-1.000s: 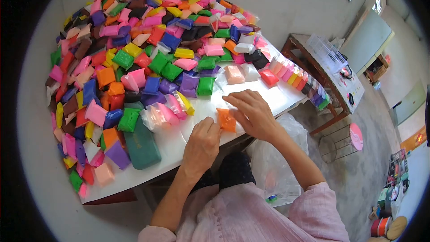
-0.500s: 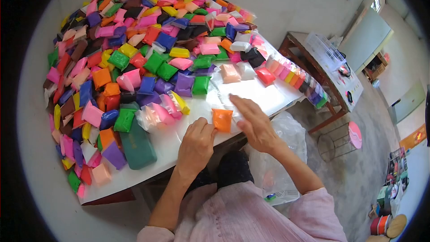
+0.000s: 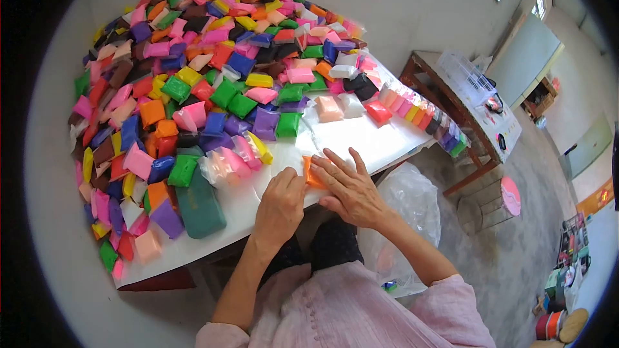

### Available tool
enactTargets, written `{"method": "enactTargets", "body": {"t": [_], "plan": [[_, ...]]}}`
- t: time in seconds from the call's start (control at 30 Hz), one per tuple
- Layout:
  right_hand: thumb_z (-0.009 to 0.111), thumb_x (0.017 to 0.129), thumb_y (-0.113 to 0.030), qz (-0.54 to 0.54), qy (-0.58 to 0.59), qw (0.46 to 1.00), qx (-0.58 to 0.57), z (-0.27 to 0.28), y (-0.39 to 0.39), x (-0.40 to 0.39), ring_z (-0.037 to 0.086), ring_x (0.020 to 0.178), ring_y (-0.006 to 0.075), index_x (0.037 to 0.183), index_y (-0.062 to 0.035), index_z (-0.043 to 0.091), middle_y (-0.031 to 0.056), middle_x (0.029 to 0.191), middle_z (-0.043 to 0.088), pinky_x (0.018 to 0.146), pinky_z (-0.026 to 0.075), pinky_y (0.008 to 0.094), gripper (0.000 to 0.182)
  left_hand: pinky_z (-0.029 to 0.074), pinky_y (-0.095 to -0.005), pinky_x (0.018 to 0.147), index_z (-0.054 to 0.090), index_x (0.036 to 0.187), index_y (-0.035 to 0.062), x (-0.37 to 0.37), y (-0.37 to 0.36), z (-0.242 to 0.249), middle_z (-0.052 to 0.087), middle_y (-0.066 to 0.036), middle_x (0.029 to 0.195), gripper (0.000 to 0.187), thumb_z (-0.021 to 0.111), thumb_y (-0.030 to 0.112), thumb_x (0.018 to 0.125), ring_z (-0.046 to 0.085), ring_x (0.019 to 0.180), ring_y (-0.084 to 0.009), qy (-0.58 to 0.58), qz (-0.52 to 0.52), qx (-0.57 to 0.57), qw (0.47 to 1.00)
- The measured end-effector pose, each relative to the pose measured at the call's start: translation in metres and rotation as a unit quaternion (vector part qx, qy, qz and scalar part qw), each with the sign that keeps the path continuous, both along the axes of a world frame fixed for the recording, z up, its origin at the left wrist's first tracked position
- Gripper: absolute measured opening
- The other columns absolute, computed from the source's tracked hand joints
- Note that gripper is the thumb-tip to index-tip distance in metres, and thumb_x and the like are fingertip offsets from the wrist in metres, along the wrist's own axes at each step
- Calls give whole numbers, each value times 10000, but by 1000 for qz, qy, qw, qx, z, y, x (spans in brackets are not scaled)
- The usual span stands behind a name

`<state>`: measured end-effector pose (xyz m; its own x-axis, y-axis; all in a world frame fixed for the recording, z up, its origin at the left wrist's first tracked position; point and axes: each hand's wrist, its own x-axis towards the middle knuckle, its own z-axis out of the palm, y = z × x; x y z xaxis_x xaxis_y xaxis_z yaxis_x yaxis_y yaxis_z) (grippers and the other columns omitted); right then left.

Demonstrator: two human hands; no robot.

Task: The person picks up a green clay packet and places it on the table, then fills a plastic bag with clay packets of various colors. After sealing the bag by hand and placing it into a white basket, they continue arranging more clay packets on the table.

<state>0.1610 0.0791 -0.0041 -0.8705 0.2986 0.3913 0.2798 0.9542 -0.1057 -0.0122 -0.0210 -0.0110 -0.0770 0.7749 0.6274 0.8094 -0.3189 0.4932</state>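
Note:
My right hand (image 3: 348, 183) lies flat with spread fingers on an orange packet (image 3: 310, 172) at the near edge of the white table (image 3: 380, 138). Most of the packet is hidden under the palm. My left hand (image 3: 280, 203) rests beside it, fingertips touching the packet's left edge. A clear plastic bag seems to lie under the packet, but it is hard to make out.
A big heap of coloured packets (image 3: 193, 77) covers the table's far and left side. A dark green case (image 3: 200, 206) lies near the left. A row of packets (image 3: 422, 119) lines the right edge. A clear bag (image 3: 403, 203) hangs below; a wooden side table (image 3: 464, 96) stands to the right.
The right hand has come down flat over the orange packet, which was in plain view half a second ago. The left hand stays at its left edge.

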Motion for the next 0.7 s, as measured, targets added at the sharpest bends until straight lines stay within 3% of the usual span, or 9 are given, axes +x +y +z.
{"method": "enactTargets", "body": {"t": [0.17,0.27,0.37,0.4,0.47,0.5,0.6,0.63,0.7], "plan": [[547,943,-369,66,43,995,-62,-3,-2,-10,270,1461,289,1466,-70,389,128,1553,337,1193,146,512,622,458,-444,775,564,865,-12,-1,0,-2,528,-166,904,32,573,19,864,560,865,-359,-1,0,-18,1000],[584,930,-314,47,26,998,-26,1,-3,-6,345,1413,318,1428,-49,430,162,1494,413,1171,221,484,585,460,-443,759,576,861,-14,0,-1,0,537,-164,892,32,586,17,860,566,854,-361,-9,4,-9,1000],[599,939,-241,0,159,986,-57,6,-1,7,574,1175,290,1374,-20,486,166,1384,530,991,445,402,501,468,-424,713,602,877,-22,0,-2,4,556,-153,863,41,621,3,852,578,804,-347,-77,15,20,997],[584,956,-230,-64,198,966,-151,6,-5,8,593,1063,249,1360,-11,500,150,1317,570,909,467,359,467,470,-415,694,611,885,-26,1,-3,5,564,-148,852,49,635,-3,848,582,783,-340,-112,21,33,993],[554,988,-207,-185,262,886,-333,6,-13,11,631,841,166,1331,8,529,117,1183,650,745,511,274,405,473,-393,659,627,911,-28,3,-3,7,580,-137,845,76,659,-13,844,589,752,-316,-127,42,95,987],[581,984,-228,-160,283,836,-443,9,-10,8,531,679,58,1311,32,537,66,1085,658,581,422,184,420,474,-382,642,635,924,-30,4,-4,7,588,-132,841,90,670,-17,842,592,737,-305,-133,52,123,982],[612,955,-204,29,272,610,-744,28,-7,0,478,642,59,1288,47,550,55,1046,652,543,373,188,421,479,-360,641,636,946,-32,9,-6,6,599,-124,859,102,671,-18,851,602,748,-280,-150,28,133,979],[644,932,-224,71,251,568,-780,20,2,-1,436,617,53,1272,51,561,33,977,627,526,331,192,445,482,-345,649,638,938,-34,10,-6,6,601,-116,854,101,680,-16,848,605,750,-263,-152,27,132,979],[653,930,-198,93,240,569,-781,22,5,-9,424,625,53,1256,40,571,5,876,567,541,322,185,412,487,-313,665,642,921,-37,8,-6,6,605,-99,846,101,698,-13,841,609,755,-228,-152,27,131,979]]}}
